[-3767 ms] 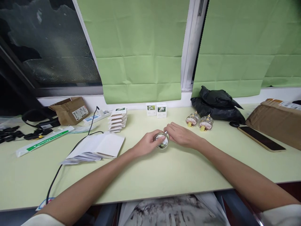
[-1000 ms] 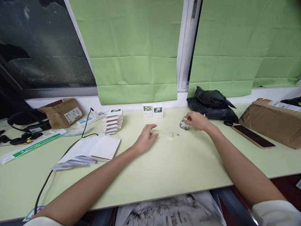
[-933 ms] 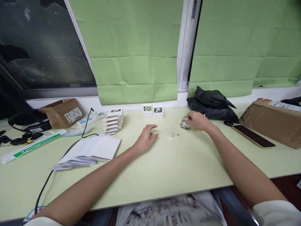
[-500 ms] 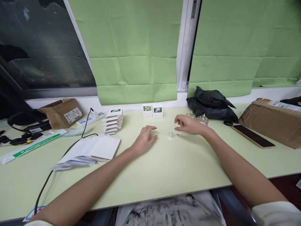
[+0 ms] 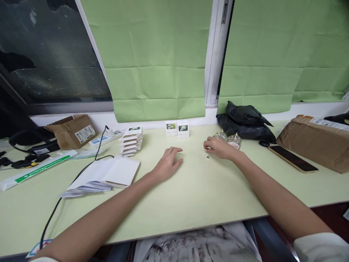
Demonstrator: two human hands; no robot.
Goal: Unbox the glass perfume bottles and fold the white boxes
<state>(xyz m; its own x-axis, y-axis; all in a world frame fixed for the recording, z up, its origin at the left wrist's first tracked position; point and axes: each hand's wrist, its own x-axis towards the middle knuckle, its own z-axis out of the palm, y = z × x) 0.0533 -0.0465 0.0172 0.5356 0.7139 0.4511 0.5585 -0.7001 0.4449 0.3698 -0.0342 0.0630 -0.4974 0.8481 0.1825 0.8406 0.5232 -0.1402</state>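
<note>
My right hand [image 5: 219, 148] is low over the desk, thumb and fingers pinched together. A small silver-white cylinder seems to be in the pinch, mostly hidden by the fingers. Just below the fingertips lies a tiny round silver piece [image 5: 207, 157]. My left hand [image 5: 167, 164] rests on the desk, holding nothing, with thumb and fingers apart. Behind my right hand stand two clear glass jars, a left jar [image 5: 221, 135] and a right jar [image 5: 234, 141], with gold-coloured tops; the hand partly covers them.
Two small white boxes with flower pictures [image 5: 177, 128] stand at the back. To the left are a stack of similar boxes [image 5: 131, 141], folded white paper [image 5: 106, 173], a black cable [image 5: 58, 207] and an opened carton [image 5: 71, 131]. Rightward sit black bags [image 5: 245, 122], a phone [image 5: 293, 159] and a brown parcel [image 5: 313, 142].
My right hand has come down and its fingers have closed. The silver-white cylinder is gone from its spot on the desk. My left hand has hardly moved.
</note>
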